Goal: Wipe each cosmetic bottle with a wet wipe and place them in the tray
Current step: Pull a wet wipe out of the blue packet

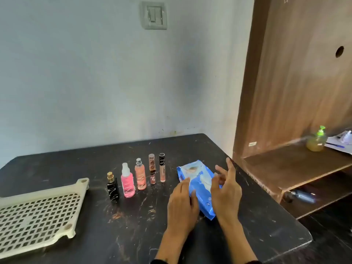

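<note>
Head camera looks down on a dark, scratched tabletop (152,225) set against a pale wall. Right of centre lies a blue pack of wet wipes (198,180), flat on the tabletop with its long side running from far left to near right. The left hand (182,202) rests on the near left part of the pack, fingers fairly straight and pressed onto its top, so it is holding the pack down rather than gripping it. The right hand (225,189) is over the right side of the pack; its thumb and a finger seem to pinch at the pack's top surface while the other fingers stick up and spread, though blur makes it hard to tell exactly what is pinched. Left of the pack, five cosmetic bottles stand upright in a slanted row: a black bottle (112,187) with a gold cap nearest, then a pink spray bottle (127,181), a peach spray bottle (141,176), a brown tube (152,169) and a beige tube (162,167) with a black cap farthest right. Well apart at the near left sits a cream perforated tray (38,212), holding nothing. On a wooden shelf (295,164) to the far right stands a soap pump bottle (317,140) with a green top.
</note>
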